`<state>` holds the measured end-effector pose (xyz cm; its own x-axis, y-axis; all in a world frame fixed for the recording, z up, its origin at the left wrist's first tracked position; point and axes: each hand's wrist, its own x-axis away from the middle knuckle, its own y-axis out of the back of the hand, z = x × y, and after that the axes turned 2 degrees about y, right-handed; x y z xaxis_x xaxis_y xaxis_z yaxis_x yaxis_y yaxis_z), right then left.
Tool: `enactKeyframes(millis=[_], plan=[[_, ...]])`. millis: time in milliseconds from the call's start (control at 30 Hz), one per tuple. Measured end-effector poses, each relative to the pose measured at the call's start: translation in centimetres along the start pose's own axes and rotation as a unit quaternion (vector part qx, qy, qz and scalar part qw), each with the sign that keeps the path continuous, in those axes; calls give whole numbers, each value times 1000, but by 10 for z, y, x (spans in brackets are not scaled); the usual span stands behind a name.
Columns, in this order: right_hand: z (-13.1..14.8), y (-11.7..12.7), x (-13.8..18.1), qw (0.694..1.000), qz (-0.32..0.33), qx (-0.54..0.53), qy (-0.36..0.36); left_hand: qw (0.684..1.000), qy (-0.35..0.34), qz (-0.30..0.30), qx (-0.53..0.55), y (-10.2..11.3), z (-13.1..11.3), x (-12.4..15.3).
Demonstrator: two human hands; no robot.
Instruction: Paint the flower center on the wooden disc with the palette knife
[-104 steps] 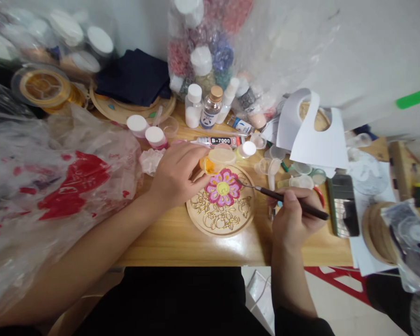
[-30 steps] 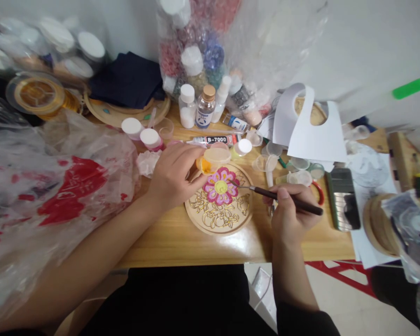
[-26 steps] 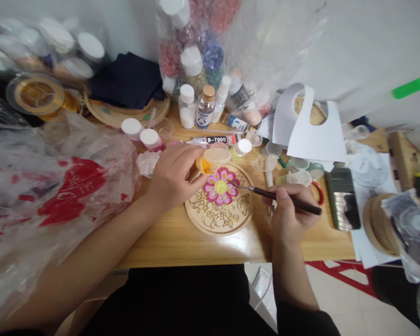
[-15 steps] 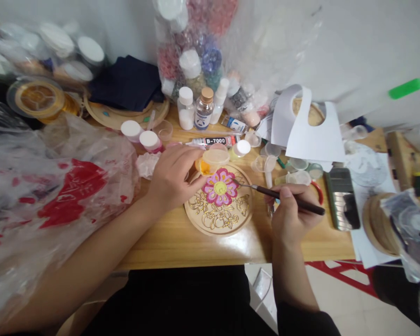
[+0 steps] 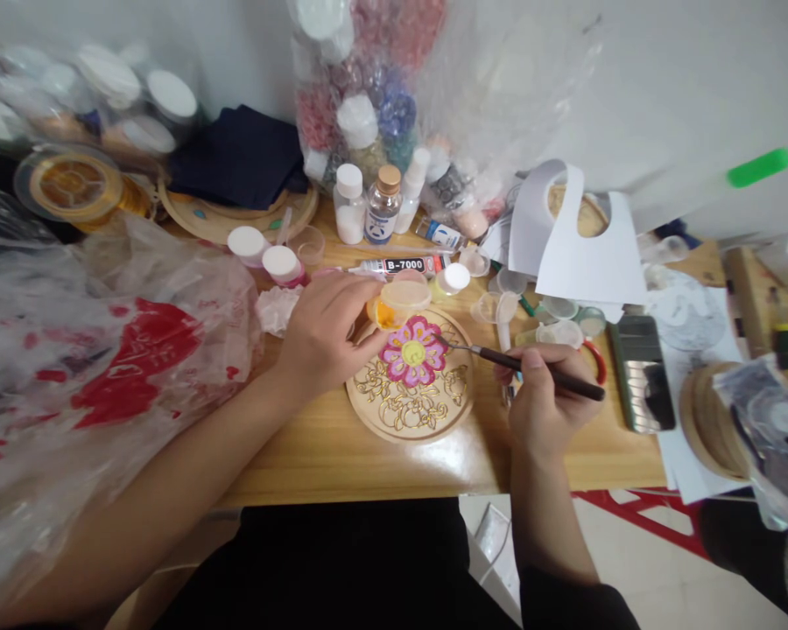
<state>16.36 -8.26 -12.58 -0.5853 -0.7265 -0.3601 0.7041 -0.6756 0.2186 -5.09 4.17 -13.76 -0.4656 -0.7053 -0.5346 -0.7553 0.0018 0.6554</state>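
A round wooden disc with gold wire outlines lies near the table's front edge. A pink flower with a yellow centre fills its upper part. My right hand grips a thin dark-handled tool whose metal tip touches the flower's right petal. My left hand rests on the disc's upper left rim, fingers curled against a small open pot of orange-yellow material.
A B-7000 glue tube, small bottles and white-capped pots stand behind the disc. A crumpled plastic bag with red print fills the left. A phone, white paper and wooden rounds lie right.
Both hands stay in place on the disc and tool. The tool tip shifts only slightly along the flower's right petal. The view has drifted a little.
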Motion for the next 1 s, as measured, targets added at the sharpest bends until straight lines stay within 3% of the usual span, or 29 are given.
enactKeyframes(millis=[133,300,1000], plan=[[1,0,0,1000,-5,4,6,1000,11,5,0,0,-1,0],[0,0,-1,1000,-5,-19,11,1000,-24,-16,-4,0,-1,0],[1,-1,-1,1000,6,2,19,1000,-2,1,-2,1,-2,-1]])
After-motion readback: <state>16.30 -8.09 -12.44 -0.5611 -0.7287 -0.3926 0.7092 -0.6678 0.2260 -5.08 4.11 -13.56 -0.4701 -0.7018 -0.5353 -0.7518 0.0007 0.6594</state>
